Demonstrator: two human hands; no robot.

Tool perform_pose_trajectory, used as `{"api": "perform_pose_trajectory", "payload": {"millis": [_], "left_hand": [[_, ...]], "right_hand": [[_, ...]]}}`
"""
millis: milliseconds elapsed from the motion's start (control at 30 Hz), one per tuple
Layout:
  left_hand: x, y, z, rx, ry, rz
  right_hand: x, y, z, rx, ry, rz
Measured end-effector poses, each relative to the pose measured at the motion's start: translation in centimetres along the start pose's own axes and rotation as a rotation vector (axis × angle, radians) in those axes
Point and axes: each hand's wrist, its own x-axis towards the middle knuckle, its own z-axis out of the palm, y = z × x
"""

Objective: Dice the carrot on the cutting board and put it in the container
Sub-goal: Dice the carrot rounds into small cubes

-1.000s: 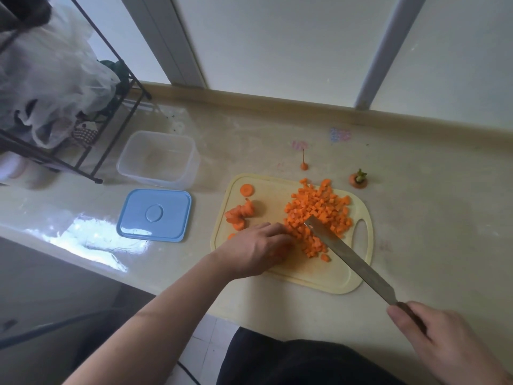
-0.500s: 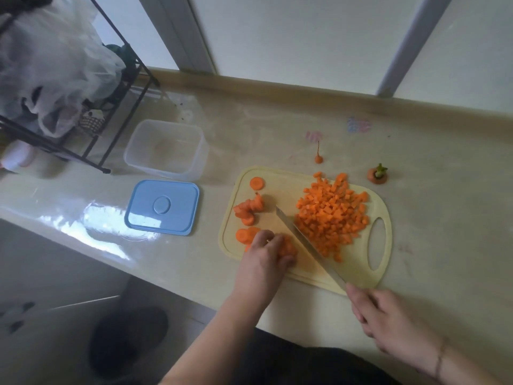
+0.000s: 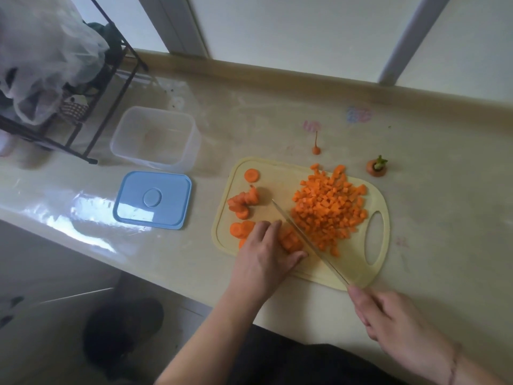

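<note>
A pale yellow cutting board [image 3: 358, 269] lies on the counter. A heap of diced carrot [image 3: 329, 208] covers its right half. Several round carrot slices [image 3: 243, 202] lie on its left half, one alone [image 3: 251, 175] near the far edge. My left hand [image 3: 266, 257] holds a stack of slices [image 3: 291, 240] at the board's near edge, fingers curled over it. My right hand [image 3: 388, 320] grips the handle of a knife [image 3: 308, 240]; its blade runs diagonally between the stack and the diced heap. An empty clear plastic container [image 3: 155, 138] stands left of the board.
The container's blue lid [image 3: 154, 200] lies flat in front of it. A carrot top [image 3: 376, 167] and a carrot tip [image 3: 316, 148] sit on the counter beyond the board. A black wire rack [image 3: 91, 107] holding plastic bags occupies the far left.
The knife has swung from the right side of the diced heap to its left, next to the stack. My left hand shifted slightly and now holds the slice stack.
</note>
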Motion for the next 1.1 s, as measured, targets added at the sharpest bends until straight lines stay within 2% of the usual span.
{"api": "perform_pose_trajectory", "payload": {"millis": [133,200,467,767,1100], "left_hand": [[-0.2,-0.7,0.2,0.030,0.093,0.299],[-0.1,-1.0,0.7,-0.022,0.078,0.377],[-0.3,-0.8,1.5,-0.063,0.094,0.370],[-0.4,-0.8,0.7,-0.061,0.106,0.349],[-1.2,-1.4,1.3,-0.102,0.116,0.341]], "right_hand": [[-0.7,0.1,0.2,-0.054,-0.017,-0.014],[-0.9,0.1,0.3,-0.092,-0.009,-0.016],[0.6,-0.3,1.8,-0.158,0.059,-0.074],[0.1,-0.4,0.8,-0.055,-0.001,-0.046],[1.2,-0.6,2.3,-0.141,0.028,-0.071]]}}
